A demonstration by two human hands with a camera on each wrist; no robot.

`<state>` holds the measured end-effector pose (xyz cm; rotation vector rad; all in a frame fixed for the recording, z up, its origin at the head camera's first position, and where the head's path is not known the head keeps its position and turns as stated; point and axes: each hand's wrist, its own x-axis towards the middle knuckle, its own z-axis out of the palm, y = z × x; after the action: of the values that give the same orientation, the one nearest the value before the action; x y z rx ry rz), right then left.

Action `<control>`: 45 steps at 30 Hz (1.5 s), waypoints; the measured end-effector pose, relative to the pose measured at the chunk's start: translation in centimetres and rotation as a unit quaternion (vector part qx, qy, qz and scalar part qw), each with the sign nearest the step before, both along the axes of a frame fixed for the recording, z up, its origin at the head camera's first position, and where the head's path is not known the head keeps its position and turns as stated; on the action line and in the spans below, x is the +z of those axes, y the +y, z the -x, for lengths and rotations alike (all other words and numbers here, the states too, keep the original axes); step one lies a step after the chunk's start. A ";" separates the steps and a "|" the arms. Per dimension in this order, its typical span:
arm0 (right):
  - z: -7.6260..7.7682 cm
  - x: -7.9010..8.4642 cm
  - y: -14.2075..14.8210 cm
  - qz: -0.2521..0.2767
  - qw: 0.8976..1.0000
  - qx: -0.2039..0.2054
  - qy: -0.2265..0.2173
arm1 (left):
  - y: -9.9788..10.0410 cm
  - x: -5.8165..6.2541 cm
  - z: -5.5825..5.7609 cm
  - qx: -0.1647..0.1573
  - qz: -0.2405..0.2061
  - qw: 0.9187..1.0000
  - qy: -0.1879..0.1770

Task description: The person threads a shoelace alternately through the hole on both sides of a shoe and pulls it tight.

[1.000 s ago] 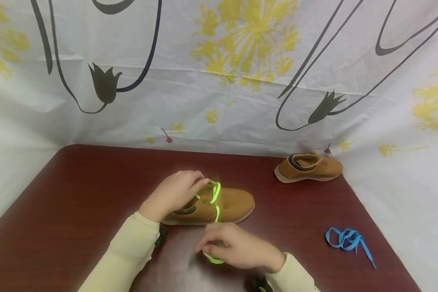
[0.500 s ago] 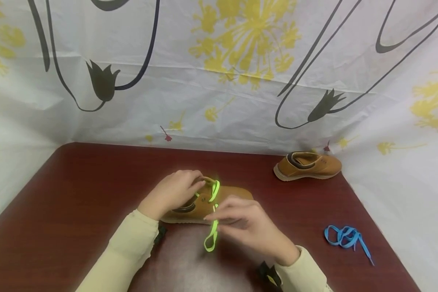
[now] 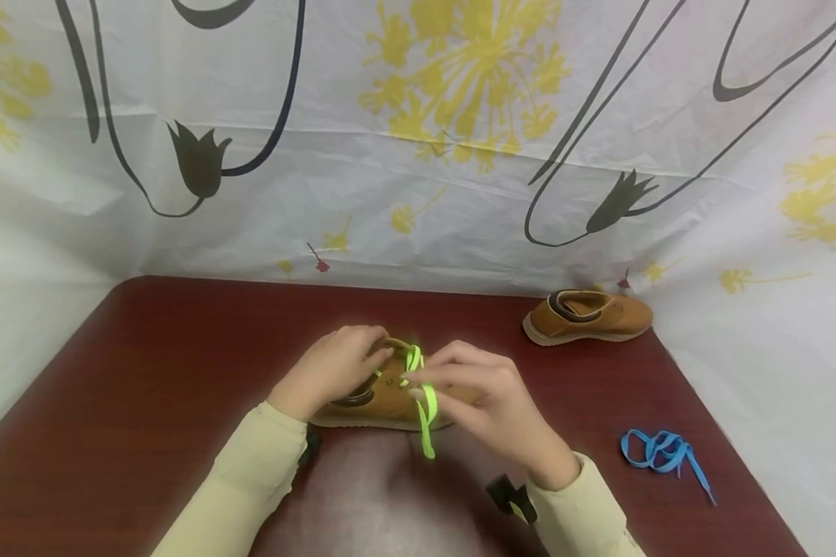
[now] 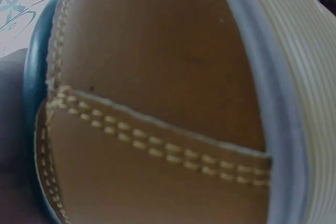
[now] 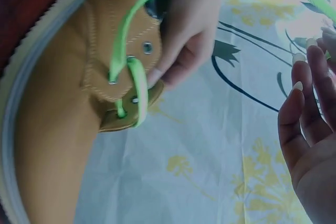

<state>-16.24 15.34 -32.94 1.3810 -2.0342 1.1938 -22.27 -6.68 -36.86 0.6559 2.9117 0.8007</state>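
A tan leather shoe (image 3: 383, 402) lies on the table, toe to the right. My left hand (image 3: 330, 367) grips its upper by the opening; in the right wrist view the left thumb (image 5: 165, 66) presses near the eyelets. A neon green shoelace (image 3: 428, 422) runs through several eyelets. My right hand (image 3: 491, 394) stands over the toe, thumb and fingers pinching the lace, whose loose part hangs down in front of the shoe. In the right wrist view the lace stretches toward the right fingertips, partly cut off by the frame edge. The left wrist view shows the shoe's stitched side (image 4: 157, 103).
A second tan shoe (image 3: 588, 317), with no lace seen in it, stands at the table's back right corner. A blue shoelace (image 3: 662, 452) lies loosely coiled at the right. The dark red table (image 3: 202, 340) meets a patterned white cloth (image 3: 362, 193) behind.
My right hand has risen from the table in front of the shoe up to its eyelets, drawing the green lace up with it. The left hand keeps its hold on the shoe.
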 end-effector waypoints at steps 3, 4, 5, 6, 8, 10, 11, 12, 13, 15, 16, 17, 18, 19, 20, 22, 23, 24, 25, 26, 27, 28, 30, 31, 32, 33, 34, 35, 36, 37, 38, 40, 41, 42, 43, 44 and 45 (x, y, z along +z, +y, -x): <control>0.5 0.3 -0.2 0.001 1.000 -0.008 -0.029 | 0.0 -0.2 0.0 0.002 -0.012 1.000 0.006; 0.7 0.4 -0.3 0.002 0.999 -0.014 -0.041 | 0.0 -0.2 0.1 0.002 -0.018 1.000 0.010; 0.9 0.4 -0.4 0.002 0.998 -0.021 -0.053 | 0.0 -0.2 0.1 0.003 -0.026 1.000 0.013; 1.1 0.5 -0.5 0.003 0.998 -0.027 -0.063 | 0.1 -0.2 0.1 0.004 -0.033 0.999 0.018; 1.4 0.5 -0.6 0.009 0.996 -0.040 -0.081 | 0.1 -0.2 0.1 0.004 -0.048 0.998 0.028; 1.8 0.6 -0.8 0.020 0.994 -0.055 -0.093 | 0.0 -0.2 0.1 0.005 -0.056 0.998 0.039; 2.0 0.6 -1.0 0.028 0.993 -0.064 -0.100 | 0.0 -0.2 0.2 0.005 -0.058 0.997 0.043; 2.2 0.7 -1.1 0.037 0.991 -0.073 -0.110 | 0.0 -0.2 0.2 0.004 -0.057 0.997 0.050; 2.4 0.8 -1.2 0.046 0.988 -0.084 -0.124 | 0.0 -0.2 0.2 0.003 -0.057 0.997 0.055; 3.0 0.9 -1.5 0.064 0.981 -0.104 -0.150 | -0.1 -0.1 0.3 0.002 -0.055 0.997 0.063; 3.2 1.0 -1.6 0.071 0.976 -0.114 -0.169 | -0.1 -0.1 0.3 0.002 -0.054 0.996 0.067; 3.5 1.0 -1.7 0.079 0.971 -0.118 -0.194 | -0.1 -0.1 0.3 0.001 -0.055 0.996 0.068; 3.8 1.1 -1.8 0.086 0.964 -0.121 -0.219 | -0.2 -0.1 0.3 0.000 -0.055 0.996 0.070; 4.1 1.1 -1.9 0.091 0.957 -0.125 -0.246 | -0.2 -0.1 0.3 0.000 -0.056 0.996 0.069; 4.4 1.1 -2.0 0.095 0.950 -0.132 -0.267 | -0.2 -0.2 0.4 -0.001 -0.056 0.996 0.068; 5.1 1.0 -2.2 0.100 0.936 -0.143 -0.307 | -0.1 -0.2 0.4 0.000 -0.053 0.996 0.065; 5.4 0.8 -2.3 0.105 0.929 -0.148 -0.323 | -0.1 -0.2 0.4 -0.001 -0.052 0.997 0.063; 5.8 0.7 -2.4 0.110 0.924 -0.155 -0.332 | -0.1 -0.3 0.4 -0.001 -0.050 0.997 0.062; 6.3 0.4 -2.5 0.116 0.919 -0.158 -0.341 | 0.0 -0.3 0.5 -0.002 -0.047 0.997 0.062; 6.7 0.2 -2.5 0.121 0.916 -0.162 -0.346 | 0.0 -0.3 0.5 -0.002 -0.045 0.997 0.062; 7.1 -0.1 -2.6 0.124 0.912 -0.167 -0.354 | 0.0 -0.3 0.5 -0.002 -0.043 0.997 0.064; 7.5 -0.4 -2.6 0.127 0.908 -0.170 -0.362 | 0.0 -0.2 0.5 -0.003 -0.042 0.997 0.065; 8.3 -1.0 -2.7 0.130 0.899 -0.176 -0.379 | 0.0 -0.2 0.5 -0.003 -0.040 0.997 0.068; 8.6 -1.3 -2.7 0.129 0.895 -0.180 -0.388 | 0.0 -0.2 0.4 -0.003 -0.039 0.997 0.068; 8.9 -1.6 -2.7 0.122 0.891 -0.188 -0.395 | 0.0 -0.1 0.4 -0.002 -0.040 0.997 0.067; 9.2 -1.9 -2.7 0.114 0.888 -0.196 -0.400 | 0.0 -0.1 0.4 -0.002 -0.040 0.997 0.066; 9.5 -2.2 -2.6 0.107 0.886 -0.200 -0.405 | 0.0 -0.1 0.4 -0.002 -0.041 0.997 0.062; 9.7 -2.6 -2.6 0.100 0.881 -0.205 -0.414 | 0.0 -0.1 0.4 -0.001 -0.041 0.997 0.061; 9.9 -2.9 -2.5 0.091 0.879 -0.210 -0.419 | 0.0 -0.1 0.4 -0.001 -0.042 0.997 0.058; 10.1 -3.2 -2.5 0.081 0.876 -0.213 -0.425 | 0.0 -0.1 0.4 -0.001 -0.043 0.998 0.055; 10.3 -3.5 -2.5 0.072 0.873 -0.217 -0.431 | 0.0 -0.1 0.4 -0.001 -0.044 0.998 0.054; 10.5 -4.0 -2.5 0.061 0.867 -0.217 -0.444 | -0.1 0.0 0.4 -0.001 -0.047 0.998 0.051; 10.5 -4.2 -2.5 0.058 0.864 -0.216 -0.451 | -0.1 -0.1 0.4 -0.001 -0.047 0.998 0.053; 10.6 -4.4 -2.4 0.054 0.863 -0.216 -0.454 | -0.1 -0.1 0.5 -0.001 -0.047 0.997 0.053; 10.7 -4.6 -2.5 0.051 0.862 -0.214 -0.458 | -0.1 -0.1 0.5 -0.001 -0.047 0.997 0.054; 10.7 -4.7 -2.4 0.049 0.860 -0.210 -0.463 | -0.1 -0.1 0.5 -0.001 -0.047 0.997 0.056; 10.7 -4.9 -2.4 0.046 0.859 -0.207 -0.466 | -0.1 -0.1 0.5 -0.001 -0.046 0.997 0.056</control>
<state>-26.97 12.91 -37.83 0.2140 -2.6150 1.9175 -22.75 -6.76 -36.93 0.7342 2.9876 0.9334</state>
